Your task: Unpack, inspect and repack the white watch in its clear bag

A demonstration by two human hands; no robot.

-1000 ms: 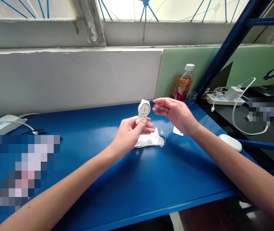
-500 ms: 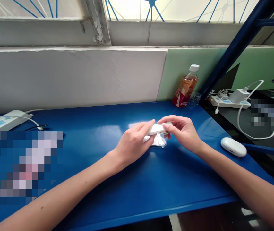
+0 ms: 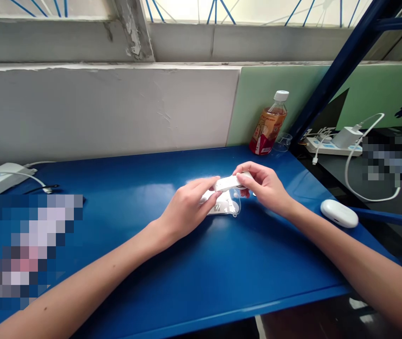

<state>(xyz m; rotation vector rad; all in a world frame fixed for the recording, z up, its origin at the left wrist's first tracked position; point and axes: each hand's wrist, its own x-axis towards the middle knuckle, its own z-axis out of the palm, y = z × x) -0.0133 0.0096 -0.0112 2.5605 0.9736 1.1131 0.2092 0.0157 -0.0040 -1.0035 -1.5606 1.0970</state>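
Note:
A small white oblong block [image 3: 226,183] with rounded edges is held between my two hands, above the blue desk. My right hand [image 3: 262,183] is closed on its right end, thumb on top and fingers behind. My left hand [image 3: 188,202] is closed around the left end with thumb and fingertips. Just below the block is a clear plastic piece [image 3: 235,207] with something white and a small dark mark in it. Part of this lies hidden behind my left thumb, and I cannot tell whether the thumb holds it too.
On the blue desk [image 3: 201,282], a drink bottle [image 3: 266,127] stands by the wall next to a clear cup [image 3: 282,142]. A white oval case [image 3: 338,213] lies at the right edge. Power strips [image 3: 3,178] with cables sit left and right. A blue slanted post [image 3: 331,75] rises at right.
The white block has turned slightly and shows more of its length, and the left hand has slid a little left. More of the clear plastic piece shows below. The whole view has shifted slightly.

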